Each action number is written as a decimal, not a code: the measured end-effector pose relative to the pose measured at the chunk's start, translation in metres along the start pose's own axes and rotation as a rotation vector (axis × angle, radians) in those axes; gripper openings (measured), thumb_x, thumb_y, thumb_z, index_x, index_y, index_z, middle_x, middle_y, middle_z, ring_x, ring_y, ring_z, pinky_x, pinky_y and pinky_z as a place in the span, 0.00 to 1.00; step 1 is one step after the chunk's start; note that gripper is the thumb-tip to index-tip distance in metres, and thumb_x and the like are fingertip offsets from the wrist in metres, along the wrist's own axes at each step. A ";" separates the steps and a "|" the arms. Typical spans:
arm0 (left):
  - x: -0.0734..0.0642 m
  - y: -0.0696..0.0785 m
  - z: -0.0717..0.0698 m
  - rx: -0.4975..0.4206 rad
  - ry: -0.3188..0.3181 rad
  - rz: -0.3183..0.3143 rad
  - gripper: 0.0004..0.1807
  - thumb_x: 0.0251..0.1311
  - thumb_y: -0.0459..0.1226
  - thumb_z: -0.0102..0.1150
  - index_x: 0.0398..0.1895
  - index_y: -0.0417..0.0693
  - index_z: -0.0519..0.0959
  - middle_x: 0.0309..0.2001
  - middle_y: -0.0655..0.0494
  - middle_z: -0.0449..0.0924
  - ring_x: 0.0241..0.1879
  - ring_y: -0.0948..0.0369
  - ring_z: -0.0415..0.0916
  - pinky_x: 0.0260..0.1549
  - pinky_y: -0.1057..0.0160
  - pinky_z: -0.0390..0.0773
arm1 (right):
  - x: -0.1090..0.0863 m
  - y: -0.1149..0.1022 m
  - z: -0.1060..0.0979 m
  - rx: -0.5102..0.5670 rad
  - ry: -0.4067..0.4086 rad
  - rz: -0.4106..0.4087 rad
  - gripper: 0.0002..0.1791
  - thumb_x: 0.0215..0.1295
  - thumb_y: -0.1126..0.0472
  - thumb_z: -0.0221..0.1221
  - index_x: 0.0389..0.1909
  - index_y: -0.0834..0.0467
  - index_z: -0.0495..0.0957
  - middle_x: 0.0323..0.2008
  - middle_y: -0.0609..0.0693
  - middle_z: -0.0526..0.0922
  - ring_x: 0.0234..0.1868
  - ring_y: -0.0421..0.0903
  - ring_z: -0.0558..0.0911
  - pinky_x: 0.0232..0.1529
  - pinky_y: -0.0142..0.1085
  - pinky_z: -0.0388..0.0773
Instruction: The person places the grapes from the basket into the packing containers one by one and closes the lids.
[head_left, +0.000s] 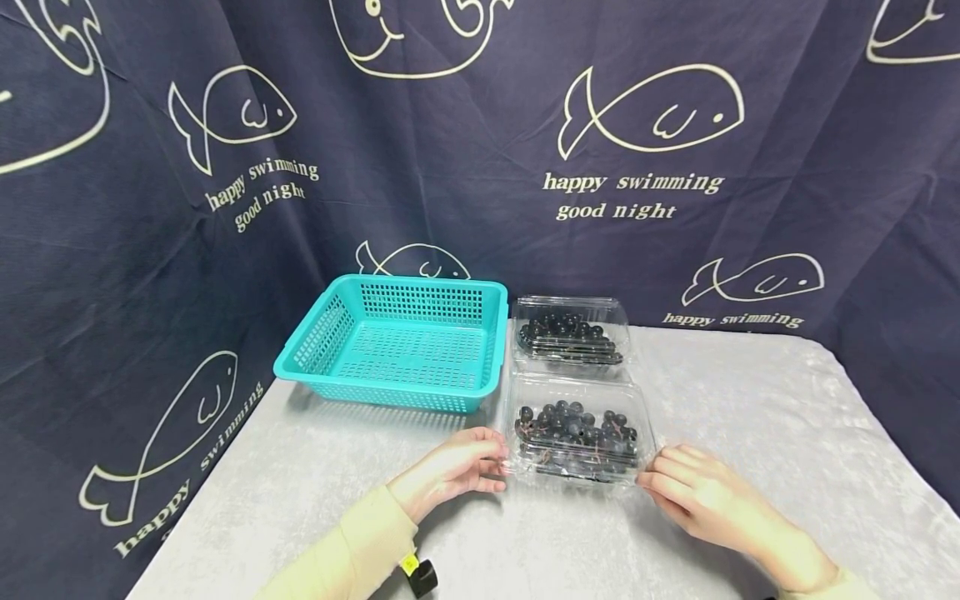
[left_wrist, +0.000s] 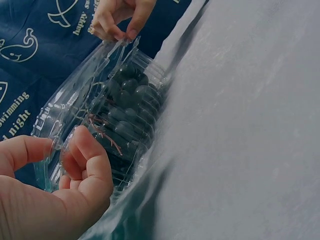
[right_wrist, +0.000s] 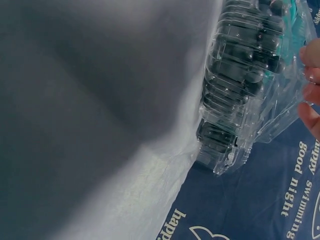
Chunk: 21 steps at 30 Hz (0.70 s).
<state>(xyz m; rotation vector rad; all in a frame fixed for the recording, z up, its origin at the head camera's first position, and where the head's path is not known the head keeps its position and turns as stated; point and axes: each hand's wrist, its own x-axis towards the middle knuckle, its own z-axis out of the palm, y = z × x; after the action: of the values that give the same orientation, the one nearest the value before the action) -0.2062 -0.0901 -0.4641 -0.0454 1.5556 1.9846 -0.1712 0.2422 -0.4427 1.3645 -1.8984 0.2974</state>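
Observation:
A clear plastic clamshell box (head_left: 579, 477) of dark grapes (head_left: 573, 427) lies on the table between my two hands. At its left edge is my left hand (head_left: 459, 465); in the left wrist view, its thumb and curled fingers are around the clear rim. My right hand (head_left: 697, 492) pinches the box's right edge, which the left wrist view shows at its top. Reddish stems (left_wrist: 107, 135) show among the grapes. Whether the lid is fastened, I cannot tell. Fingertips (right_wrist: 311, 92) appear beside the clear plastic in the right wrist view.
Directly behind stands a second clear box of dark grapes (head_left: 570, 329). A teal perforated basket (head_left: 491, 367) with nothing in it is at the back left. Dark blue curtains (head_left: 480, 167) printed with fish surround the grey-white cloth (head_left: 750, 400). A small black object (head_left: 422, 577) is by my left sleeve.

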 end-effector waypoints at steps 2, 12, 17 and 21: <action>0.000 0.000 0.001 0.001 0.002 0.001 0.14 0.57 0.28 0.52 0.46 0.36 0.66 0.31 0.52 0.72 0.27 0.62 0.73 0.28 0.63 0.80 | -0.003 0.000 0.000 -0.003 -0.014 0.007 0.17 0.71 0.57 0.44 0.31 0.56 0.82 0.30 0.43 0.79 0.31 0.43 0.77 0.43 0.39 0.71; 0.002 -0.001 0.002 0.006 0.009 0.016 0.14 0.54 0.25 0.52 0.44 0.38 0.65 0.29 0.53 0.72 0.25 0.62 0.73 0.26 0.65 0.81 | -0.006 0.000 0.000 0.013 -0.031 0.013 0.17 0.71 0.58 0.43 0.32 0.55 0.81 0.32 0.43 0.79 0.33 0.42 0.77 0.43 0.38 0.71; 0.003 -0.004 0.002 0.016 0.007 0.039 0.15 0.52 0.25 0.52 0.43 0.40 0.65 0.28 0.54 0.71 0.24 0.62 0.73 0.26 0.64 0.80 | -0.005 0.000 -0.001 0.031 -0.027 0.006 0.17 0.71 0.58 0.44 0.31 0.55 0.81 0.32 0.43 0.80 0.33 0.42 0.77 0.43 0.38 0.72; 0.005 -0.005 0.001 0.027 0.013 0.045 0.15 0.51 0.25 0.52 0.42 0.41 0.65 0.27 0.54 0.71 0.24 0.62 0.73 0.26 0.64 0.81 | -0.004 0.001 -0.002 0.050 -0.021 -0.001 0.16 0.70 0.57 0.46 0.32 0.56 0.81 0.32 0.43 0.80 0.32 0.42 0.78 0.43 0.38 0.72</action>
<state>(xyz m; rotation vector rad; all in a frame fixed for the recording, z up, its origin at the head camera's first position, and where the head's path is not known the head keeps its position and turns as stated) -0.2071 -0.0861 -0.4703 -0.0127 1.6044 2.0011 -0.1705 0.2472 -0.4438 1.4061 -1.9188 0.3331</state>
